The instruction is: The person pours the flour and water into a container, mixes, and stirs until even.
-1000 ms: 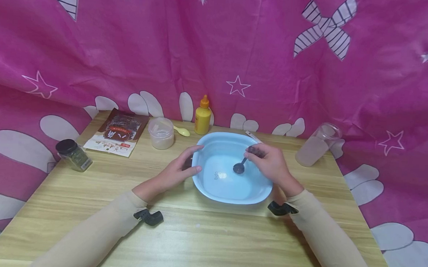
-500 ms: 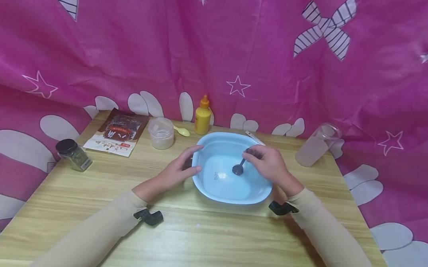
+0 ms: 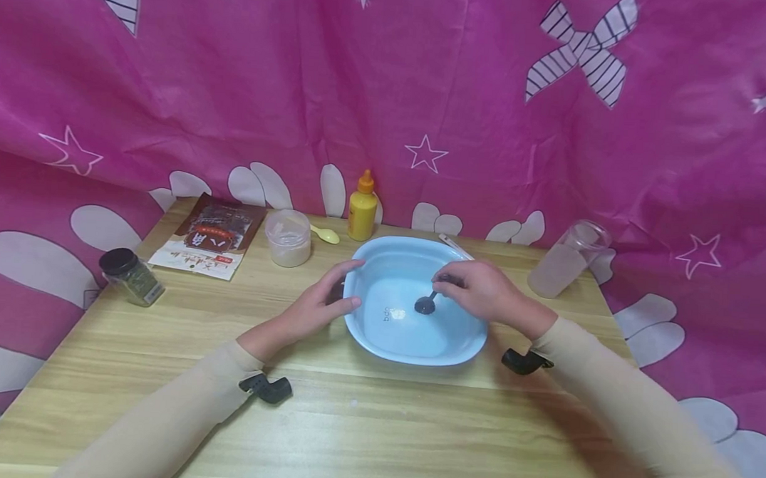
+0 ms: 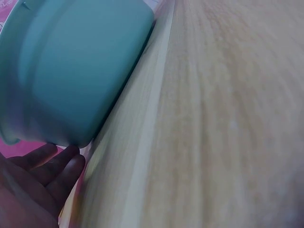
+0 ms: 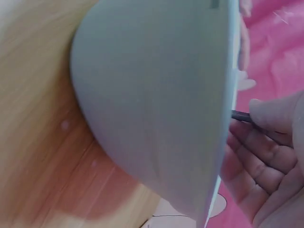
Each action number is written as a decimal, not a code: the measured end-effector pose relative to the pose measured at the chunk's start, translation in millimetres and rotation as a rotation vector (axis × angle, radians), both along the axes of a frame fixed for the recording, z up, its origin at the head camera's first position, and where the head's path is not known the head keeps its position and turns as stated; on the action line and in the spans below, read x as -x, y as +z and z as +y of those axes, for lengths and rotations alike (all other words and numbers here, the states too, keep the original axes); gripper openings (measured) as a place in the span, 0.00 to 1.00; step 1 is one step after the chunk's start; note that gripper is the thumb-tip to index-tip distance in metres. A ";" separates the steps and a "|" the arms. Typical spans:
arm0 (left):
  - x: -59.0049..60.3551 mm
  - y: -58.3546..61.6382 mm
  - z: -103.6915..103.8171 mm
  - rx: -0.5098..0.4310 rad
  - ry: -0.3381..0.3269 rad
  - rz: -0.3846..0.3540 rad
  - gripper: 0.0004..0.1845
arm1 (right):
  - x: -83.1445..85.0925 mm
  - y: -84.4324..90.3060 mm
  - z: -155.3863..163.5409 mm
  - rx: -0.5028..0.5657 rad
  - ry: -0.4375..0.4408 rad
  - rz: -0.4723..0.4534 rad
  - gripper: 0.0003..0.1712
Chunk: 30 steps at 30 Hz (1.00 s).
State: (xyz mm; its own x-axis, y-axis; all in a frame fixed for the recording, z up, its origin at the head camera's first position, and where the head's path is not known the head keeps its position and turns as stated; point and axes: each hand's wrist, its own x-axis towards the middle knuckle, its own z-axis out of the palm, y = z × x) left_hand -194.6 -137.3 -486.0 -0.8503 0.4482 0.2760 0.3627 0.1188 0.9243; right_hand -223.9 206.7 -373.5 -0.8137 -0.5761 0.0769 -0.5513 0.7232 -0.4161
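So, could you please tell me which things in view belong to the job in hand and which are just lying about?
In hand:
blue basin, left hand at its rim
dark spoon, in the right hand

Apparently just lying about, untouched:
brown-and-white packet
dark-lidded jar
tub
yellow spoon
yellow bottle
clear container
slender white item, partly hidden

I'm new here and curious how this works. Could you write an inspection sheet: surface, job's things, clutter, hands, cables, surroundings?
Surface: wooden table, with a small pale speck.
Job's things: basin on the table, dark spoon reaching into it; any liquid inside, cannot tell.
Clutter: jar, packet, tub, yellow spoon and bottle, left and back; cup at the right; thin item behind the basin, partly hidden.
Hands: left hand holds the basin's left rim; right hand pinches the dark spoon's handle.
Cables: nothing seen.
Surroundings: pink curtain behind and at both sides.
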 end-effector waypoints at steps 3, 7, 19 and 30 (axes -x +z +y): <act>0.0 -0.9 -0.7 -0.005 -0.002 -0.001 0.38 | 1.5 3.5 -1.9 -0.034 0.045 -0.022 0.08; 0.8 -1.6 -0.8 -0.007 -0.006 -0.006 0.38 | 1.0 7.5 -4.7 -0.052 0.118 -0.028 0.05; 0.8 -0.7 -1.8 0.012 0.006 -0.008 0.38 | 2.3 13.3 -30.5 -0.029 0.227 -0.096 0.04; 0.9 -2.4 -1.4 -0.010 -0.003 -0.007 0.39 | 20.2 14.4 -26.8 -0.051 0.144 -0.075 0.06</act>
State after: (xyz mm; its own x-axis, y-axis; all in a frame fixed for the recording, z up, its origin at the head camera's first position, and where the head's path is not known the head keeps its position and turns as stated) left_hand -195.5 -138.8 -488.5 -0.8509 0.4478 0.2748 0.3569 0.1088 0.9278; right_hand -244.1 179.9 -359.1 -0.7249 -0.6887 -0.0137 -0.6193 0.6604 -0.4246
